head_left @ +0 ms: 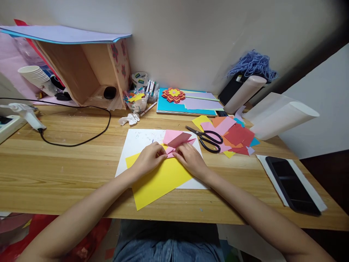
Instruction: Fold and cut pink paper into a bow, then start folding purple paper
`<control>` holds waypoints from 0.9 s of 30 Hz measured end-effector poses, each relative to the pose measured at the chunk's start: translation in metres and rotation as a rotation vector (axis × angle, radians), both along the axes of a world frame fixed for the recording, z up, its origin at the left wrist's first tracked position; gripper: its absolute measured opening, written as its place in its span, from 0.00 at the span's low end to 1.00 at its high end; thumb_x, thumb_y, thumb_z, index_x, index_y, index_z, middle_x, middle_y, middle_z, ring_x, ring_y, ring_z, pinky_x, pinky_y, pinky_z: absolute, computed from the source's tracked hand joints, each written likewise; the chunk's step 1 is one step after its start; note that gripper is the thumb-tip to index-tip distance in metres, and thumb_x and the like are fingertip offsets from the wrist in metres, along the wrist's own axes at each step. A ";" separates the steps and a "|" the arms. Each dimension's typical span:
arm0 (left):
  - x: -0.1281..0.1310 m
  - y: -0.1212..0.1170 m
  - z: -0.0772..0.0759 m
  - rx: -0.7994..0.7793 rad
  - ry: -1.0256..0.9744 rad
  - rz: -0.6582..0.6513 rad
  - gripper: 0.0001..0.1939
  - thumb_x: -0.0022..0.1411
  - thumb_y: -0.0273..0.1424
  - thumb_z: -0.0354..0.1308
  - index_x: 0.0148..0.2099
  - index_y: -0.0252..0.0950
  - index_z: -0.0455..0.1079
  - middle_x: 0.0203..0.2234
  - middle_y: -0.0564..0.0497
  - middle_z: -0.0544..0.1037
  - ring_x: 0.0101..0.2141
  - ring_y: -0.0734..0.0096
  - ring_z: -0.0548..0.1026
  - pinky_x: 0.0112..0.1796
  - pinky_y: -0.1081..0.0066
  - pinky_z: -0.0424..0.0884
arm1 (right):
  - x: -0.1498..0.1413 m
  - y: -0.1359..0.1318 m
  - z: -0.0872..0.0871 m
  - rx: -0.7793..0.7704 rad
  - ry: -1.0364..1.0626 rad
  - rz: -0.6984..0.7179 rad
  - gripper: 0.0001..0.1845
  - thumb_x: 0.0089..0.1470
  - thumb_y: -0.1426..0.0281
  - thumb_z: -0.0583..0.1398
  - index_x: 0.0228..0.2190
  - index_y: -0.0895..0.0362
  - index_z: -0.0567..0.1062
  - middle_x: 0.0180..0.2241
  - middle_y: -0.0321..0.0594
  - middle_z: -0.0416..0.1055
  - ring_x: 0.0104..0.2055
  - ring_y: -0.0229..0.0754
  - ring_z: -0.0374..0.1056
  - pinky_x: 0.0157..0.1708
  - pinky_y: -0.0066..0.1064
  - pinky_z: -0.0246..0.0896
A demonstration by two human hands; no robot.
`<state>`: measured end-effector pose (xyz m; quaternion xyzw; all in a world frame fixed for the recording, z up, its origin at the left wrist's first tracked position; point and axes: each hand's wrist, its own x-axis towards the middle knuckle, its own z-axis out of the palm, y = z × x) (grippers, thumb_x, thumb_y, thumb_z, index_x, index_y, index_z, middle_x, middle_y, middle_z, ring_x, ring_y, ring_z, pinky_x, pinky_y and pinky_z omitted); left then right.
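Note:
A folded piece of pink paper [174, 137] lies over the far part of a yellow sheet [160, 182]. My left hand [149, 156] pinches the pink paper's near left edge between thumb and fingers. From the other side my right hand [191, 158] is closed on the same paper, its outer fingers under a raised flap. Beneath both sheets is a white sheet [124, 156] with small ink marks. Black-handled scissors [205, 138] rest just right of the pink paper, blades pointing left.
Coloured paper scraps [237, 136] pile up behind the scissors. A layered paper flower [173, 95] lies on blue sheets [169, 107] by the wall. At left are a glue gun [27, 114] with its cord and a cardboard box [89, 72]. A phone [291, 183] sits at right.

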<state>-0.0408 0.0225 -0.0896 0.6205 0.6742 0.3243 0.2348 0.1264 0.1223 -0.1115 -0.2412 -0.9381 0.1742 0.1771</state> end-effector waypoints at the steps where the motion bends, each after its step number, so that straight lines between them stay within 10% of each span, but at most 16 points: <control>1: 0.000 0.000 0.000 0.010 0.002 -0.002 0.04 0.56 0.29 0.53 0.30 0.35 0.67 0.28 0.51 0.70 0.30 0.71 0.68 0.30 0.71 0.62 | 0.000 0.000 0.000 0.008 -0.002 -0.001 0.08 0.57 0.66 0.52 0.28 0.57 0.65 0.31 0.42 0.66 0.35 0.44 0.61 0.35 0.34 0.57; 27: 0.005 0.001 -0.007 0.086 0.066 -0.101 0.10 0.60 0.25 0.48 0.42 0.37 0.68 0.33 0.50 0.68 0.30 0.73 0.68 0.32 0.72 0.64 | -0.004 -0.003 -0.005 0.020 -0.015 -0.072 0.02 0.55 0.72 0.52 0.31 0.58 0.64 0.31 0.45 0.67 0.36 0.47 0.63 0.35 0.38 0.60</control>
